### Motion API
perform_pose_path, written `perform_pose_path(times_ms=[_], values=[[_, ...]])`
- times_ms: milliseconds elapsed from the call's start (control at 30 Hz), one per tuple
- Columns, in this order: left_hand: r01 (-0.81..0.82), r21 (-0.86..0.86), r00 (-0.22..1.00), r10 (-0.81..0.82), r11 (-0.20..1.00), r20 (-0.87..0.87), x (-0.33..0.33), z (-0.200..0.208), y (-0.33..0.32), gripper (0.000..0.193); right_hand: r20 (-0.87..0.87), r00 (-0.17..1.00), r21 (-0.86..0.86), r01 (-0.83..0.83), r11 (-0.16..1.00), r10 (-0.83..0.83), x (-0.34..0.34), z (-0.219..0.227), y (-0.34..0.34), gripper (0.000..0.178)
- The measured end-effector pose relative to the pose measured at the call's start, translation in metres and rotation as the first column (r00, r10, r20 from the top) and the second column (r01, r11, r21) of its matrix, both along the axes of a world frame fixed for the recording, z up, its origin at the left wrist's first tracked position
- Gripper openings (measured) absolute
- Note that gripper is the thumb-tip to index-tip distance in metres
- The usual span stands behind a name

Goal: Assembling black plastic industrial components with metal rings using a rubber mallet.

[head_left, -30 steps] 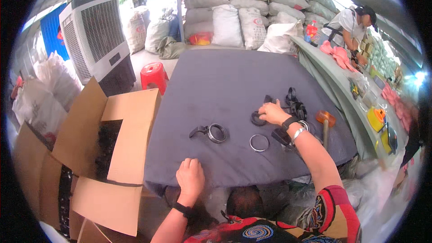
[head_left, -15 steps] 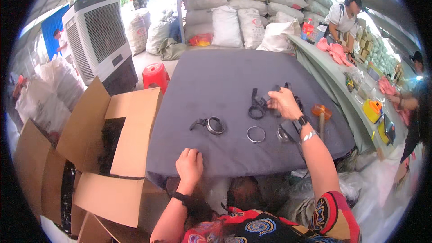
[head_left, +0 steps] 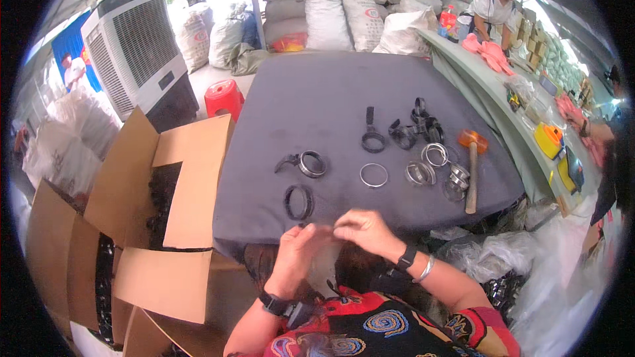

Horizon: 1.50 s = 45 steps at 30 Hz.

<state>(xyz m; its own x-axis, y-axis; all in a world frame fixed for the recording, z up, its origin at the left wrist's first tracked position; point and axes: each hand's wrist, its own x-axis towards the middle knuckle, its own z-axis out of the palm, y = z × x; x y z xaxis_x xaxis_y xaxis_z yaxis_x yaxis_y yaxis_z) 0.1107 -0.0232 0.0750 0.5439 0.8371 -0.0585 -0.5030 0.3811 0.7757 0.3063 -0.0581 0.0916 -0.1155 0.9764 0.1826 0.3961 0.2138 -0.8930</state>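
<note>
Close together at the table's front edge are my left hand (head_left: 296, 258) and my right hand (head_left: 370, 233). Their fingers are pinched, and what they hold, if anything, is too small and blurred to make out. Just beyond my left fingertips stands a black ring (head_left: 289, 203) on the dark table (head_left: 297, 106). Farther off lies a black ring-shaped part with a silver inner ring and a curved black arm (head_left: 287, 161). To its right is a thin silver ring (head_left: 374, 186). A black ring with a strap-like tab (head_left: 370, 118) lies behind that.
Several black clamp-like parts (head_left: 402, 135) and silver rings (head_left: 419, 174) cluster at the right, beside an orange-headed mallet (head_left: 472, 139). Open cardboard boxes (head_left: 188, 208) stand left, near a red stool (head_left: 223, 98). A side bench (head_left: 476, 79) runs along the right, where other people work.
My right hand has drawn back from the black parts to meet my left at the front edge. A black ring now stands near my left hand. The head view has shifted slightly.
</note>
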Motion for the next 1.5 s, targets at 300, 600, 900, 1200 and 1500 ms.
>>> perform_pose_path(times_ms=[300, 600, 900, 1200, 1500], values=[[-0.119, 0.129, 0.836, 0.170, 0.984, -0.522, -0.035, -0.048, 0.003, 0.021, 0.733, 0.472, 0.248, 0.486, 0.838, -0.490, 0.071, 0.005, 0.062, 0.071], [-0.156, 0.186, 0.820, 0.233, 0.970, -0.523, -0.048, -0.062, 0.003, 0.017, 0.668, 0.626, 0.547, -0.046, 0.836, -0.402, 0.052, 0.042, 0.042, 0.082], [-0.124, 0.209, 0.846, 0.213, 0.970, -0.489, -0.044, -0.065, 0.003, 0.017, 0.605, 0.655, 0.772, -0.344, 0.535, -0.452, 0.030, 0.060, 0.015, 0.070], [-0.099, 0.186, 0.844, 0.181, 0.978, -0.504, -0.040, -0.050, 0.000, 0.020, 0.603, 0.791, 0.115, -0.213, 0.970, 0.102, -0.008, 0.040, 0.023, 0.075], [-0.102, 0.195, 0.869, 0.183, 0.976, -0.460, -0.041, -0.055, -0.002, 0.019, 0.732, 0.661, -0.021, -0.223, 0.975, 0.167, -0.058, 0.037, 0.059, 0.067]])
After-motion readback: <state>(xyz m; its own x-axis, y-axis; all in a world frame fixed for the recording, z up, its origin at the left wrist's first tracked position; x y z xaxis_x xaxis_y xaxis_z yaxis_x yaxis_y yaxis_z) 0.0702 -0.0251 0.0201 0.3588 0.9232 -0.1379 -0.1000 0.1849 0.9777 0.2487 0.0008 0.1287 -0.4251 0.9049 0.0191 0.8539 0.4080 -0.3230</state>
